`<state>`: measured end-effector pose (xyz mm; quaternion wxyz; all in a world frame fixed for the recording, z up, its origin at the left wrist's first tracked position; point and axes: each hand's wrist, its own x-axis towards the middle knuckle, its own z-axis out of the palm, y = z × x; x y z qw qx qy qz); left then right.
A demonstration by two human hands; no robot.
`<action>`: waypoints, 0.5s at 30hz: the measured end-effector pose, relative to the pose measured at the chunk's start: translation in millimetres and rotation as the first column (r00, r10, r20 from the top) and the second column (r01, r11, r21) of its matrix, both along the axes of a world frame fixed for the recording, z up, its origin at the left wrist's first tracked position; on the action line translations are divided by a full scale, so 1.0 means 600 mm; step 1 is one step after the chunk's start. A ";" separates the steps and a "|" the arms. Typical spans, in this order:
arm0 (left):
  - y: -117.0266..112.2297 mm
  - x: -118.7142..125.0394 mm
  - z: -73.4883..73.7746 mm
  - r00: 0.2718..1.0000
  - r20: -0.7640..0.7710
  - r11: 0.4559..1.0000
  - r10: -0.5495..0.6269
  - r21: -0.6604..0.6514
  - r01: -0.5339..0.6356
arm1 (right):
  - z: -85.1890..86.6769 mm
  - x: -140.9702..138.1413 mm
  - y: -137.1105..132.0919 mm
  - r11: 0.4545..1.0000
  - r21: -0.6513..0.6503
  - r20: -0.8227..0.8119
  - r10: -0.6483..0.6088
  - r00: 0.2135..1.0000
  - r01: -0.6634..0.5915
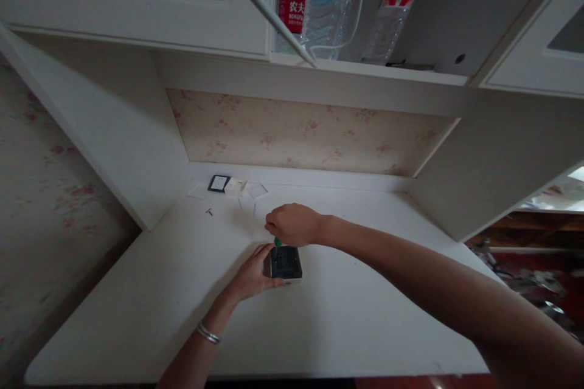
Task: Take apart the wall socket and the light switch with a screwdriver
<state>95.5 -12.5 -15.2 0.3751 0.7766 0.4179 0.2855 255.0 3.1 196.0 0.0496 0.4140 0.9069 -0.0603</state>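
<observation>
A black square wall socket [286, 262], seated on a pale box, lies on the white desktop. Wrapped round its left side is my left hand [253, 273], closed on it with the thumb along the front and the fingers at the back corner. My right hand [292, 223] is a closed fist above the socket's far left corner. It grips what looks like a screwdriver by its green handle [278, 242], most of which the fist hides. The screwdriver's tip is too small and dark to make out.
Farther back on the desktop [365, 316] are a black-framed socket [219, 183], a white box [235, 186], clear square frames [258, 191] and small screws [208, 212]. Overhead, a shelf holds plastic bottles [326, 9], and a white rod [269, 9] slants down before it. Side panels flank the desk.
</observation>
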 end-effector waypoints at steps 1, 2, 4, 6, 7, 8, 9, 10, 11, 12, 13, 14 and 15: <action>0.001 0.000 -0.002 1.000 0.007 1.000 0.005 0.006 -0.005 | 0.000 0.001 0.000 0.999 -0.010 -0.022 0.033 0.999 -0.033; 0.002 0.000 -0.004 1.000 0.018 1.000 0.003 0.006 -0.003 | 0.000 0.002 0.000 0.997 -0.030 -0.043 0.063 0.997 -0.065; 0.003 -0.001 -0.007 0.999 0.040 1.000 -0.009 0.006 0.008 | 0.002 0.003 0.000 0.996 -0.065 -0.052 0.065 0.997 -0.068; 0.004 -0.002 -0.008 0.998 0.054 1.000 -0.013 0.013 0.012 | 0.002 0.003 -0.002 0.999 -0.053 -0.014 -0.001 1.000 0.001; 0.004 -0.002 -0.009 0.998 0.057 1.000 -0.011 0.015 0.011 | 0.002 0.003 -0.003 0.999 -0.028 0.002 -0.038 0.999 0.038; 0.005 -0.002 -0.009 0.998 0.058 1.000 -0.008 0.013 0.007 | 0.002 0.003 -0.004 0.998 -0.002 0.008 -0.060 0.998 0.060; 0.005 -0.002 -0.010 0.998 0.060 1.000 -0.003 0.009 0.002 | 0.002 0.003 -0.005 0.998 0.016 0.000 -0.056 0.998 0.056; 0.006 -0.002 -0.010 0.998 0.061 1.000 0.000 0.001 0.000 | 0.002 0.003 -0.006 0.999 0.020 -0.017 -0.030 0.999 0.031; 0.007 -0.001 -0.009 0.998 0.061 1.000 0.001 -0.007 -0.001 | 0.002 0.004 -0.007 1.000 0.010 -0.036 0.007 0.999 -0.007; 0.008 -0.001 -0.009 0.998 0.062 1.000 0.000 -0.017 0.001 | 0.003 0.004 -0.007 0.999 -0.012 -0.052 0.045 0.998 -0.046; 0.009 0.000 -0.007 0.998 0.065 1.000 -0.001 -0.029 0.003 | 0.003 0.005 -0.007 0.997 -0.038 -0.058 0.070 0.996 -0.073; 0.009 0.001 -0.005 0.997 0.072 0.999 -0.002 -0.050 0.006 | 0.003 0.005 -0.007 0.996 -0.057 -0.050 0.073 0.996 -0.076; 0.010 0.001 -0.003 0.997 0.079 0.997 -0.004 -0.072 0.009 | 0.003 0.005 -0.007 0.996 -0.061 -0.032 0.055 0.998 -0.057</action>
